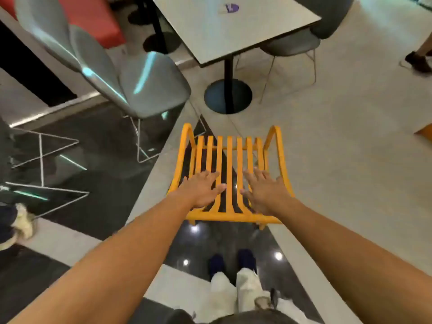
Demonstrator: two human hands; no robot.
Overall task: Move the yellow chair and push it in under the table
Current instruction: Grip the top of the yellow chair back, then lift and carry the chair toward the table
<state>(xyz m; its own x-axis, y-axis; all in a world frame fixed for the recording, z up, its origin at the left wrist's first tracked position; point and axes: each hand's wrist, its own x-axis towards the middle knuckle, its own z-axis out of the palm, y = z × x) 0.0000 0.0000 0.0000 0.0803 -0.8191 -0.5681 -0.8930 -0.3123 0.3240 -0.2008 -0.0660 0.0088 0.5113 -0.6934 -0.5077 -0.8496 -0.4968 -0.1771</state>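
Yellow slats of the chair (230,174) run away from the person, its backrest top rail nearest the feet and its seat front pointing toward the table (236,26), which stands well apart across the pale floor (350,136). Both hands hover over or rest on the slatted back: the left hand (202,190) and the right hand (265,191) lie palm down with fingers spread and extended, not yet wrapped round anything; whether the palms actually touch the slats I cannot tell. To do this step well, I judge the fingers should curl round the top rail or the outer side bars, one hand near each corner of the back, so the chair can be steered rather than merely shoved. It looks light and open-framed, so an even push from both sides should keep it straight. The black pedestal base (228,95) sits in line ahead; the chair's front legs could catch on it, and the grey chair (140,83) crowds the left side.
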